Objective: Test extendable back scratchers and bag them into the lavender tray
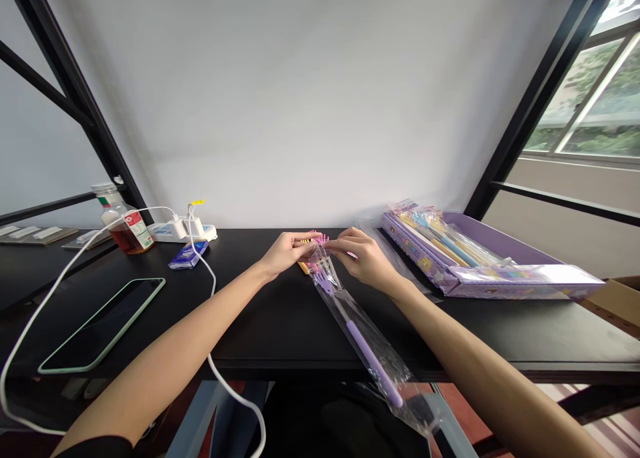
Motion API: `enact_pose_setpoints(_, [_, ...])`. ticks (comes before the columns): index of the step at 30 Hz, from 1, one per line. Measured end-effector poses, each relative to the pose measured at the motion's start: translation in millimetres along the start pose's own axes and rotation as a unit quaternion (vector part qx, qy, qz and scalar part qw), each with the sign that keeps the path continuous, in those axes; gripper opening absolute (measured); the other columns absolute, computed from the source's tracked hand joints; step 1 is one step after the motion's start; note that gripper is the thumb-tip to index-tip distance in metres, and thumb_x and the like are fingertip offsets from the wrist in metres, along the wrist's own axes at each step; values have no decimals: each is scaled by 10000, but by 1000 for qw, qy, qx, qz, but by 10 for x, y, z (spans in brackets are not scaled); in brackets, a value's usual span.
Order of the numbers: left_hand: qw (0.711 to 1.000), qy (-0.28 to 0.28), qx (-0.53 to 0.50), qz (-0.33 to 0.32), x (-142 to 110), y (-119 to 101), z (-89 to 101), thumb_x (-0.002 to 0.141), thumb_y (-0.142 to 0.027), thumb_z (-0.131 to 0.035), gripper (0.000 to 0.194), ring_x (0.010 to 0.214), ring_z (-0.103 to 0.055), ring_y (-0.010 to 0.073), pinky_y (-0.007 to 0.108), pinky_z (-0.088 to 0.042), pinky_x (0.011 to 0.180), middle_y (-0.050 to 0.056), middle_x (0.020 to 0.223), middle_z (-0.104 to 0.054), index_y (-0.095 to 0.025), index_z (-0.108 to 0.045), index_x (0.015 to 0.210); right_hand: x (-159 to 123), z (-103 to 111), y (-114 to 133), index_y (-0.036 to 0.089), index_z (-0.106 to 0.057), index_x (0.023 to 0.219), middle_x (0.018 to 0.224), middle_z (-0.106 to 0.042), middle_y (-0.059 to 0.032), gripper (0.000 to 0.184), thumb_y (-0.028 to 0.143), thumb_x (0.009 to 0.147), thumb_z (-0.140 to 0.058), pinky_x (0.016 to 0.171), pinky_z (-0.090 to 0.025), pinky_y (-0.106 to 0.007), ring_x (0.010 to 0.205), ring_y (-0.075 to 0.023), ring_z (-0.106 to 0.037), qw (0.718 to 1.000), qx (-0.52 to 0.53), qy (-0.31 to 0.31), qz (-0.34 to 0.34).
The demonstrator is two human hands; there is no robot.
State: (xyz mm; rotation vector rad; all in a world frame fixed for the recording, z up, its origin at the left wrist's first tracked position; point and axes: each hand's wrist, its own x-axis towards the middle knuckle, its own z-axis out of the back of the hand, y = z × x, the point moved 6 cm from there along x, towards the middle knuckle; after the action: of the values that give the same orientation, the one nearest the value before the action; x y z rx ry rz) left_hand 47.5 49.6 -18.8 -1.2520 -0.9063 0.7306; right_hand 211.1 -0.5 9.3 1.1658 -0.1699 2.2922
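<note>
A back scratcher [373, 361] with a purple handle, a metal shaft and a purple claw head lies inside a long clear plastic bag [357, 305]. The bag slants from the desk over its front edge toward my lap. At its top end, my left hand [290, 253] pinches the plastic with thumb and fingers. Close beside it, my right hand [365, 257] is closed on the same end of the bag. Behind the fingers, pink claw-like tips [320, 237] and a yellow piece [304, 267] show in part; the rest is hidden.
To the right, a purple patterned box [520, 281] holds several bagged sticks [445, 235]. A clear plastic sheet [395, 258] lies beside it. On the left are a phone [105, 325], a blue packet [189, 254], a power strip [163, 231], a bottle [127, 225] and a white cable [213, 281].
</note>
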Motion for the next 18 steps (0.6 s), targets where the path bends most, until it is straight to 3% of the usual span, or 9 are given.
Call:
enact_pose_setpoints(7, [1000,10,-9,-2,-21,-18,-31,858,-396,-743,643,730,-764,243,472,-599,902,99,954,-789,-136,-556,1416,28,-12,111,288,-746,1148,1072,-744,-49,302,157,945,-565,856,-521,-422,971,-249,-560,999,-26,-3,31])
enact_pose_setpoints(13, [999,-23,-23,11,21,39,32,880,-301,-731,577,922,-754,226,424,-559,992,123,1058,-775,-117,-564,1401,37,-22,135,250,-708,1205,1011,-742,-69,317,159,939,-562,853,-506,-454,979,-264,-556,998,-61,6,32])
enact_pose_setpoints(18, [999,-27,-30,11,17,34,17,904,-264,-699,570,872,-761,224,424,-572,972,116,1033,-780,-114,-536,1429,32,-11,158,240,-727,1167,1108,-721,-75,316,126,919,-567,898,-486,-464,1069,-277,-528,996,-83,-5,43])
